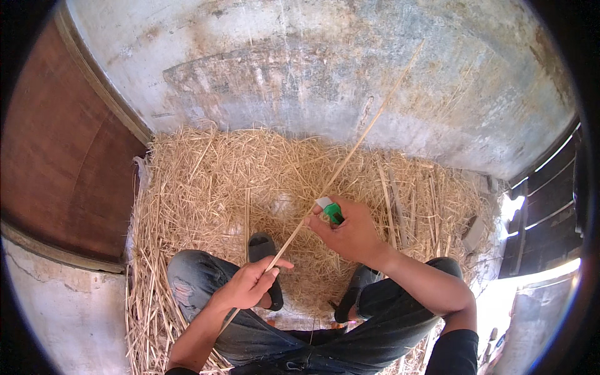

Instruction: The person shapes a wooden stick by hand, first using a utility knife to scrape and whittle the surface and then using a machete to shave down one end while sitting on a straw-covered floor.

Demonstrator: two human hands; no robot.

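A long, pale, thin strip [361, 139] slants from between my legs up toward the upper right. My left hand [247, 284] grips its lower part above my left thigh, index finger extended. My right hand [340, 231] is closed on a green cutter [332, 212] with a flat metal blade, which sits against the strip a little below the middle of its length. Thin straw-coloured shavings and strips [200, 169] lie beneath both hands.
A stained wall [281, 75] rises beyond the shavings. A brown wooden panel [69, 144] is at left, dark slats [540, 206] with bright gaps at right. My dark sandal [259, 247] rests on the shavings, and a small block [473, 234] lies at right.
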